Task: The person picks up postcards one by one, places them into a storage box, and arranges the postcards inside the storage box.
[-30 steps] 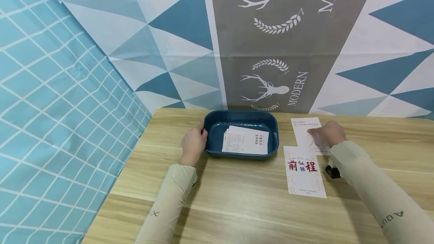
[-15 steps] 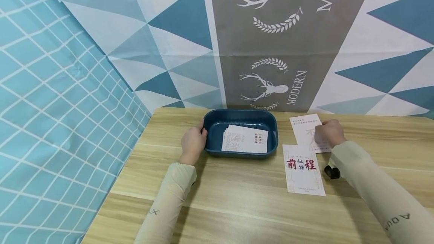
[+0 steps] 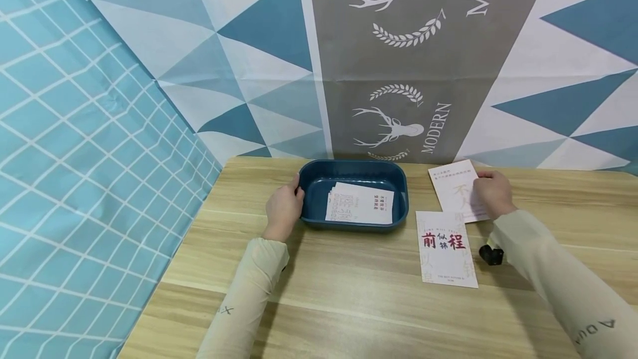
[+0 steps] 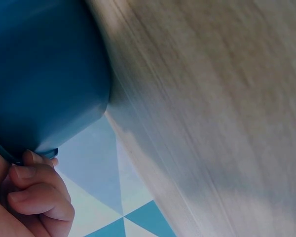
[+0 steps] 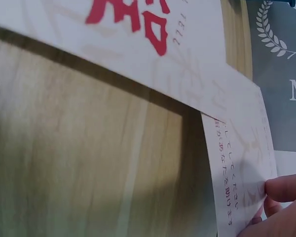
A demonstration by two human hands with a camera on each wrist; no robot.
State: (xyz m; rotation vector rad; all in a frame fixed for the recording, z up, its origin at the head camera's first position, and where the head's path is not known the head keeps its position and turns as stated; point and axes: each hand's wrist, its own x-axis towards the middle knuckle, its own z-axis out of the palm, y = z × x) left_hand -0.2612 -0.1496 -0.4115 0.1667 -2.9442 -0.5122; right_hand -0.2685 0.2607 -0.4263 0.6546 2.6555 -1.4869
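In the head view my left hand (image 3: 284,209) grips the left rim of a dark blue plastic tray (image 3: 355,227). The left wrist view shows curled fingers (image 4: 42,197) at the tray's rim. A small stack of white printed cards (image 3: 360,204) lies inside the tray. To its right, my right hand (image 3: 493,194) pinches a white card (image 3: 454,181) by its right edge, the card tilted slightly. Nearer me lies another white card (image 3: 447,262) with red and black characters, overlapping the pinched card's lower end. In the right wrist view thumb and finger hold the card's (image 5: 239,153) edge.
The wood-grain table (image 3: 349,298) meets a patterned wall covering (image 3: 389,71) at its back edge. Blue grid-patterned fabric (image 3: 89,181) hangs along the left side. A small black device (image 3: 490,255) sits under my right wrist.
My right hand has shifted from the middle of the upper card to its right edge and now pinches it, the card's far end moving back. The left hand stays on the tray.
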